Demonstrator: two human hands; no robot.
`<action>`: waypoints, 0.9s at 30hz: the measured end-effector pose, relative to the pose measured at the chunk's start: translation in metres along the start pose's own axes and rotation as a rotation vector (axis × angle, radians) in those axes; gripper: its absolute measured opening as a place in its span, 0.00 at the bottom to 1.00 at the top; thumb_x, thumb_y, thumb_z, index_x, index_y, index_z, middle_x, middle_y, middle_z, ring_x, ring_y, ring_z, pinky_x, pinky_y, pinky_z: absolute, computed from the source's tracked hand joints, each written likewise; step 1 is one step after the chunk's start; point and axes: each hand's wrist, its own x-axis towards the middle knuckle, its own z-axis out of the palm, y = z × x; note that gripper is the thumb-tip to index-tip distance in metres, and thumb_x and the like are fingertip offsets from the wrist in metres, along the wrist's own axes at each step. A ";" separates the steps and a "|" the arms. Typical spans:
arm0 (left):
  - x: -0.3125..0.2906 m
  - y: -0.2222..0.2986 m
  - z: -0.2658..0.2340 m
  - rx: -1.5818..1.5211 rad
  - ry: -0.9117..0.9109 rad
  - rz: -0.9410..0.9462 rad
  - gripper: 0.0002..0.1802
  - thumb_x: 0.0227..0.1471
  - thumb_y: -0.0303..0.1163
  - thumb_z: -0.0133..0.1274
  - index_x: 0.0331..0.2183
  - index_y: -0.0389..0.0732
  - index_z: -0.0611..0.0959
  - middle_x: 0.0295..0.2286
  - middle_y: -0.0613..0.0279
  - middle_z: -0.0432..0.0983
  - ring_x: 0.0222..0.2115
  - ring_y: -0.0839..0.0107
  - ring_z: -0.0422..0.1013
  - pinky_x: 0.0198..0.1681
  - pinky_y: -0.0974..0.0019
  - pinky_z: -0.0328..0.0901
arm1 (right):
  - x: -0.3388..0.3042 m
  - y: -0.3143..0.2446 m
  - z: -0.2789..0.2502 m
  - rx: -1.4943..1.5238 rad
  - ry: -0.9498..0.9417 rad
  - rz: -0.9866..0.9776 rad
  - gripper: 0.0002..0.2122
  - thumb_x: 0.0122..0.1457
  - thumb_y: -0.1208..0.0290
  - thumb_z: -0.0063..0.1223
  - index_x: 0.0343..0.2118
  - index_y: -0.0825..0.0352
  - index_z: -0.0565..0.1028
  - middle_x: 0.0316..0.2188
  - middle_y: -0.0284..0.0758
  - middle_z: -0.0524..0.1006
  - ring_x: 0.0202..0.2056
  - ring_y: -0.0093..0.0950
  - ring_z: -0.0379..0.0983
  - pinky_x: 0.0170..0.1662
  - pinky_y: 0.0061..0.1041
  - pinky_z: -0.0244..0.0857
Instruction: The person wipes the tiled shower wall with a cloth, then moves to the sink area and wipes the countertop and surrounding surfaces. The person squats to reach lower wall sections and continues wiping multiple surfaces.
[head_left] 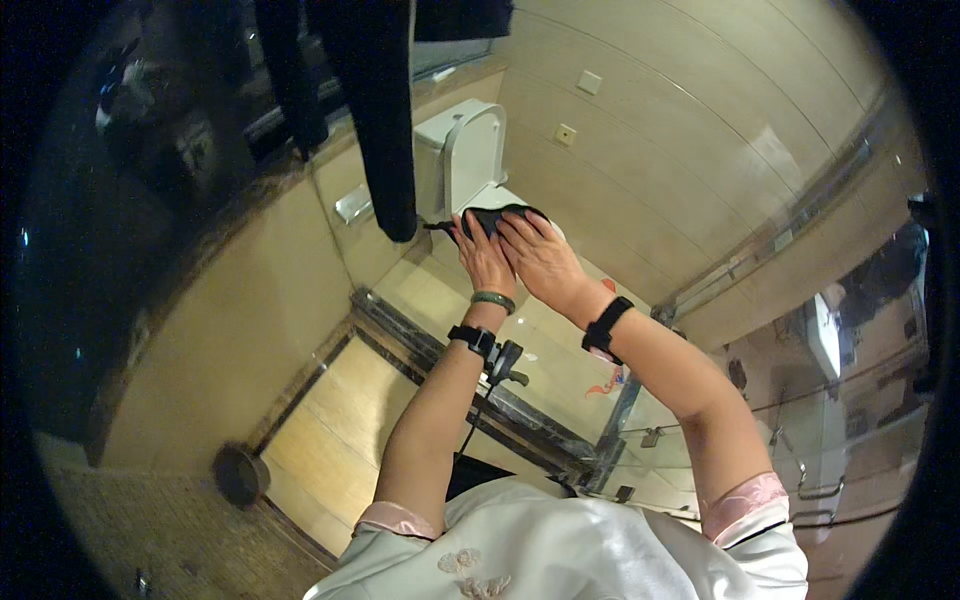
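Observation:
Both of my hands are on a piece of black cloth [487,217], held out in front of me at arm's length. My left hand [486,262] has its fingers laid over the cloth's left part. Close against it, my right hand [543,264] presses its fingers along the right part. The thumbs are mostly hidden, and so is the back of the cloth. A thin dark strip sticks out from the cloth on the left. On my left wrist are a green bangle [493,301] and a black band [472,340]; another black band [608,324] circles my right wrist.
Beyond my hands stands a white toilet [474,150] with its lid raised. Dark clothing [385,130] hangs down at the upper left, close to the cloth. A round brown bin [240,474] is at lower left, a metal-handled glass door [815,480] at right.

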 end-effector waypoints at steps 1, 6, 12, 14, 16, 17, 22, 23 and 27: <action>-0.009 -0.006 0.001 -0.006 -0.048 -0.053 0.38 0.59 0.35 0.46 0.63 0.35 0.48 0.62 0.35 0.43 0.62 0.39 0.44 0.63 0.46 0.46 | 0.001 -0.003 0.007 0.004 -0.035 -0.026 0.18 0.54 0.67 0.45 0.47 0.67 0.75 0.53 0.37 0.71 0.60 0.31 0.59 0.65 0.35 0.45; -0.091 -0.056 0.069 0.129 -0.174 -0.148 0.41 0.53 0.32 0.52 0.60 0.28 0.51 0.58 0.30 0.51 0.57 0.39 0.55 0.61 0.52 0.54 | -0.039 -0.021 0.024 -0.023 -0.173 -0.202 0.16 0.53 0.68 0.45 0.41 0.69 0.77 0.52 0.38 0.72 0.59 0.33 0.60 0.65 0.36 0.46; -0.237 -0.024 0.110 -0.049 -0.396 -0.387 0.39 0.53 0.32 0.48 0.61 0.32 0.50 0.57 0.25 0.49 0.54 0.34 0.58 0.55 0.47 0.61 | -0.167 -0.036 0.031 0.010 -0.436 -0.350 0.19 0.54 0.65 0.43 0.44 0.69 0.76 0.53 0.40 0.71 0.59 0.35 0.59 0.65 0.37 0.44; -0.263 0.003 0.103 -0.185 -0.733 -0.532 0.39 0.51 0.33 0.49 0.60 0.32 0.52 0.50 0.28 0.58 0.48 0.37 0.65 0.49 0.48 0.65 | -0.221 -0.035 0.021 0.009 -0.562 -0.349 0.18 0.53 0.63 0.43 0.42 0.66 0.79 0.52 0.39 0.71 0.59 0.34 0.58 0.64 0.36 0.46; -0.286 0.025 0.101 -0.287 -0.981 -0.608 0.36 0.49 0.32 0.48 0.58 0.31 0.58 0.36 0.32 0.75 0.41 0.43 0.72 0.40 0.48 0.69 | -0.266 -0.036 0.013 0.055 -0.615 -0.312 0.16 0.54 0.64 0.43 0.39 0.65 0.79 0.51 0.38 0.73 0.57 0.33 0.61 0.62 0.35 0.48; -0.301 0.007 0.134 -0.241 -0.960 -0.411 0.24 0.49 0.31 0.47 0.49 0.35 0.73 0.36 0.37 0.77 0.40 0.44 0.73 0.42 0.49 0.68 | -0.253 -0.035 -0.003 0.003 -0.601 -0.372 0.14 0.54 0.65 0.43 0.38 0.64 0.79 0.49 0.37 0.74 0.55 0.32 0.62 0.61 0.35 0.49; -0.294 -0.006 0.090 -0.256 -1.256 -0.226 0.20 0.45 0.29 0.50 0.43 0.42 0.81 0.40 0.46 0.77 0.42 0.50 0.73 0.45 0.56 0.67 | -0.304 -0.063 0.007 0.249 -0.707 -0.005 0.07 0.54 0.68 0.47 0.29 0.61 0.77 0.32 0.36 0.78 0.40 0.33 0.73 0.53 0.35 0.56; -0.289 -0.018 0.076 -0.244 -1.236 -0.283 0.19 0.44 0.30 0.52 0.43 0.41 0.81 0.40 0.47 0.78 0.41 0.51 0.73 0.45 0.56 0.67 | -0.299 -0.076 0.010 0.371 -0.773 0.148 0.06 0.55 0.69 0.47 0.30 0.63 0.76 0.32 0.40 0.78 0.38 0.38 0.74 0.48 0.39 0.61; -0.258 -0.096 0.032 -0.279 -1.037 -0.391 0.14 0.44 0.33 0.54 0.35 0.39 0.82 0.32 0.49 0.79 0.35 0.58 0.75 0.38 0.58 0.68 | -0.260 -0.127 0.041 0.809 -0.747 0.547 0.09 0.61 0.67 0.46 0.40 0.64 0.74 0.35 0.51 0.76 0.37 0.52 0.73 0.42 0.43 0.68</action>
